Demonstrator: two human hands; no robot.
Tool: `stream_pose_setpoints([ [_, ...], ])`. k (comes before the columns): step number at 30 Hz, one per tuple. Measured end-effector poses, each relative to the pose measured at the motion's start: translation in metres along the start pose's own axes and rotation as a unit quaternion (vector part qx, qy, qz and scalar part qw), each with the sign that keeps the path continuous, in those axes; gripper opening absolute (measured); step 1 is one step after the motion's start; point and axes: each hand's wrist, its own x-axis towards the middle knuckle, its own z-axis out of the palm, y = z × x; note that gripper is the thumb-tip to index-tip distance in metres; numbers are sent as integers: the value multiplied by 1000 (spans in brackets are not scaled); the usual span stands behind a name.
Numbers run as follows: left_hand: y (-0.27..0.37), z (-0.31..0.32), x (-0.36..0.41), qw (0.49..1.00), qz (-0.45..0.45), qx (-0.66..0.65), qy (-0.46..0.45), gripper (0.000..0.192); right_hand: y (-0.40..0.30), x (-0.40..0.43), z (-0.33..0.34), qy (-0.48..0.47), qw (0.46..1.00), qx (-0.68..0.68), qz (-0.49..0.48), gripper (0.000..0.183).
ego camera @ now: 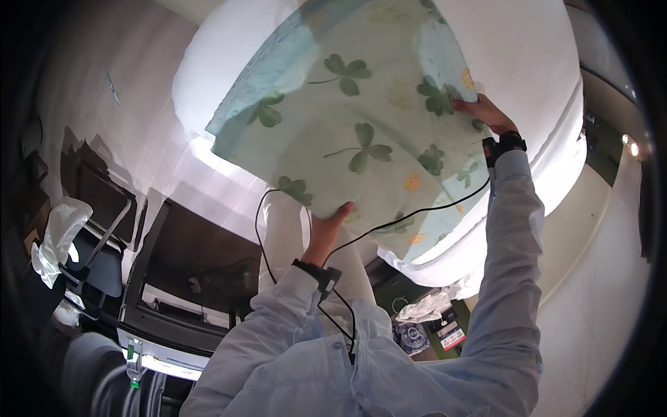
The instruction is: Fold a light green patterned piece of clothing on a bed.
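Note:
A pale green cloth printed with dark green clover leaves and small orange flowers (333,130) is spread out in front of me above a white-covered bed (521,47). My left hand (328,229) grips its near edge at the lower middle, thumb on top and fingers hidden beneath. At the right edge of the fabric, my right hand (484,112) holds on with the thumb over it. Each wrist wears a black strap with a small device, and a black cable (417,212) runs between them across the cloth's near part.
To the left stand a dark table (198,245) and a chair (101,260) with a white plastic bag (62,234). A plastic bottle (134,362) is at lower left. A green surface (451,352) at lower right holds small items. A thin strip (112,88) lies on the floor.

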Motion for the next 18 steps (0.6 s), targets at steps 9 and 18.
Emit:
stream_pose_setpoints([
  [9,124,1,-98,965,234,4,123,27,67,-175,-48,167,927,207,-263,44],
  [18,215,75,-207,958,253,137,-3,42,200,-409,45,401,823,315,-250,39],
])
